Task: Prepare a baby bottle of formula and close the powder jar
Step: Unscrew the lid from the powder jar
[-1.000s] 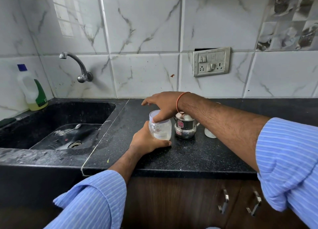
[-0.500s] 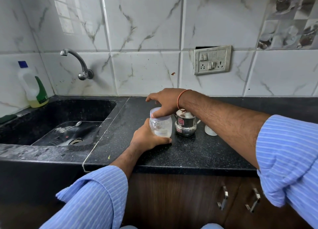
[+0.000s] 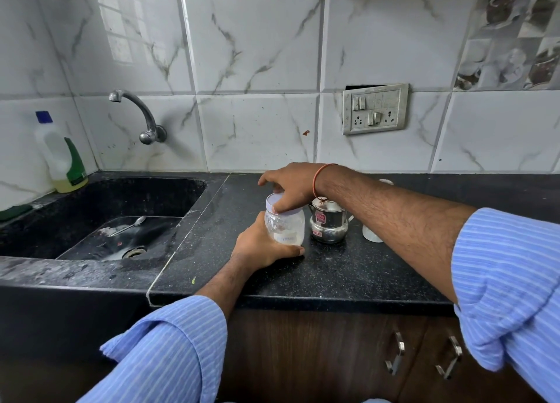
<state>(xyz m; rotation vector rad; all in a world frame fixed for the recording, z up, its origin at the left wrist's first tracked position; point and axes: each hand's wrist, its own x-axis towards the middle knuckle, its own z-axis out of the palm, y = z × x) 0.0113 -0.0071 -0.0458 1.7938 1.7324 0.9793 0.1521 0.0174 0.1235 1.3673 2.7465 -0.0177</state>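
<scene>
A clear plastic powder jar (image 3: 289,228) with white powder in its lower part stands on the black counter (image 3: 333,275). My left hand (image 3: 260,245) grips the jar's body from the left, thumb along its base. My right hand (image 3: 288,187) sits on top, fingers curled round the pale lilac lid (image 3: 274,199). A small steel pot (image 3: 328,225) with a lid stands just right of the jar. Behind my right forearm a white object (image 3: 371,234) shows only in part, perhaps the baby bottle.
A black sink (image 3: 100,221) lies to the left with a spoon (image 3: 128,225) in its basin and a tap (image 3: 142,114) above. A dish-soap bottle (image 3: 62,157) stands at the far left corner. A switch plate (image 3: 375,109) is on the tiled wall.
My right hand has turned a little on the lid while my left keeps the jar still. The view has shifted slightly; the jar stays in place.
</scene>
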